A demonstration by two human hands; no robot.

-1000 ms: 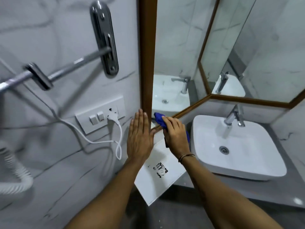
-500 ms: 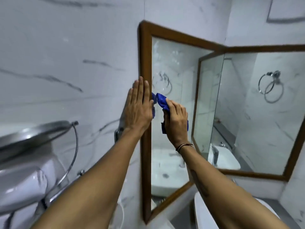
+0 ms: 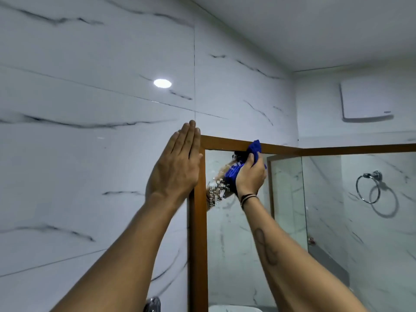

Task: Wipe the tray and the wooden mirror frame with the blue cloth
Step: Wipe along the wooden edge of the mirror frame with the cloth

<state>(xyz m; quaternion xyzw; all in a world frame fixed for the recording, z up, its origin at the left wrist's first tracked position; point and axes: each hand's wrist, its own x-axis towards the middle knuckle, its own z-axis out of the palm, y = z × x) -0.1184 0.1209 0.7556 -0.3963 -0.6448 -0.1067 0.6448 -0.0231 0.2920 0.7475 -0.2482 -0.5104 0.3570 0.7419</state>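
The wooden mirror frame [image 3: 198,233] runs up the marble wall and turns right along its top rail. My right hand [image 3: 249,174] grips the blue cloth [image 3: 254,147] and presses it against the top rail near the upper left corner. My left hand [image 3: 175,167] lies flat, fingers together, on the wall and the frame's left upright at the corner. The mirror glass shows a reflection of the cloth and my arm. The tray is out of sight.
White marble wall [image 3: 90,154] fills the left. A second framed mirror [image 3: 360,152] meets the first at the room's corner, reflecting a chrome towel ring [image 3: 369,188]. A white vent cover [image 3: 367,102] sits high on the right wall. A chrome fitting [image 3: 153,304] shows at the bottom.
Both hands have travelled up the frame's left upright from near the counter to the top corner. The right hand with the cloth now sits on the top rail.
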